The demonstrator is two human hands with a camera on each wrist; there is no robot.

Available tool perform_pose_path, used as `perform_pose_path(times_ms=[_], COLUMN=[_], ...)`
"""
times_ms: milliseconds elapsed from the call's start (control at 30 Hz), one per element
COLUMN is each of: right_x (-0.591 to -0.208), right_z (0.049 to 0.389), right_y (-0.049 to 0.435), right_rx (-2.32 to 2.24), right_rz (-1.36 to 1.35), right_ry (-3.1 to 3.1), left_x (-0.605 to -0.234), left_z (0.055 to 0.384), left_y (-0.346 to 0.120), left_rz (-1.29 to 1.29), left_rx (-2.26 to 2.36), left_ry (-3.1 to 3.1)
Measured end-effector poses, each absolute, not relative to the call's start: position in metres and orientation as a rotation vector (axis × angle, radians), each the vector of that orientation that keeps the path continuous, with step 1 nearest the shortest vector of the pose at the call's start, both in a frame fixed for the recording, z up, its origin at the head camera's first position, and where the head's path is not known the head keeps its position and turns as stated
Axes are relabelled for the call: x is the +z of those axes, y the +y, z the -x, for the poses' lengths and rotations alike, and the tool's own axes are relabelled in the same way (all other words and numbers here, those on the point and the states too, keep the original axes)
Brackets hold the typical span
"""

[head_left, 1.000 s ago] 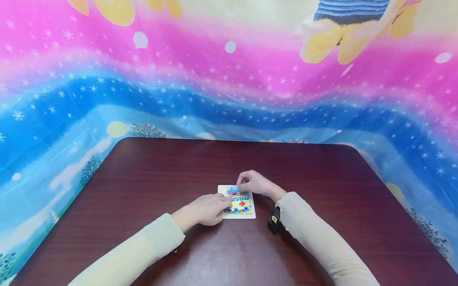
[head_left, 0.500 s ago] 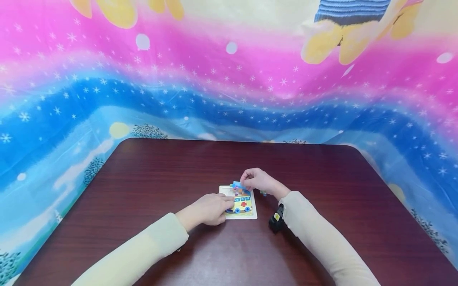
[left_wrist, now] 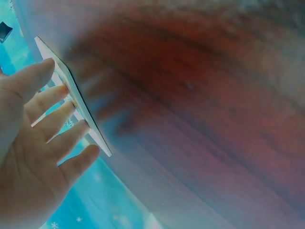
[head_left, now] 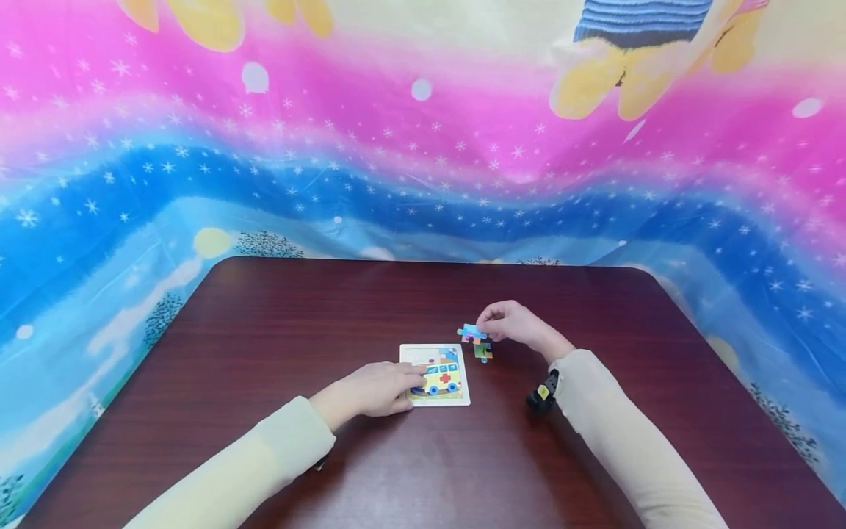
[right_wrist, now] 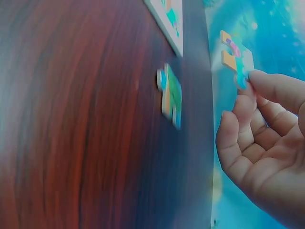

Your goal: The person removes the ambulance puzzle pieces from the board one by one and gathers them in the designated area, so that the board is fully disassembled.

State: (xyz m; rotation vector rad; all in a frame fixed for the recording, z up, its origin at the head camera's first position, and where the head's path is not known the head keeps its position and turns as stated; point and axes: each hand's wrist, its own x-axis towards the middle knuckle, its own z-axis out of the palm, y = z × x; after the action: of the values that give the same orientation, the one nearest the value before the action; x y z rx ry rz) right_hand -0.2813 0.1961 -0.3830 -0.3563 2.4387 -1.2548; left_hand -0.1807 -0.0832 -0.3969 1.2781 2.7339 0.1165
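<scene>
The left hand (head_left: 370, 391), fingers (left_wrist: 69, 140) straight, seemingly rests on the ambulance puzzle board (head_left: 414, 355); the right hand (head_left: 517, 323) pinches a blue jigsaw piece (head_left: 471, 332) above the table (head_left: 297, 316), near a green jigsaw piece (head_left: 483, 350).

1. Dark reddish-brown wood-grain table (head_left: 277, 323), its far corners rounded.
2. White-rimmed puzzle board (head_left: 416, 355), flat near the table's middle.
3. 1 loose, partly green puzzle piece (head_left: 484, 352), at the board's 2 o'clock.

Left grip (head_left: 375, 389) extended, spread; right grip (head_left: 518, 324) pinching
</scene>
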Motion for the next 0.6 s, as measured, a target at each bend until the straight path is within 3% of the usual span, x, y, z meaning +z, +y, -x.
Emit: perform_pose_path(times_ms=[600], right_x=[-0.396], right_z=[0.283], right_y=[0.259], right_rx=[-1.102], right_rz=[0.294], right_ry=[2.487], left_x=[-0.401], left_z=[0.178], left_y=[-0.081], left_rz=[-1.359], left_rx=[0.085], left_ry=[2.8])
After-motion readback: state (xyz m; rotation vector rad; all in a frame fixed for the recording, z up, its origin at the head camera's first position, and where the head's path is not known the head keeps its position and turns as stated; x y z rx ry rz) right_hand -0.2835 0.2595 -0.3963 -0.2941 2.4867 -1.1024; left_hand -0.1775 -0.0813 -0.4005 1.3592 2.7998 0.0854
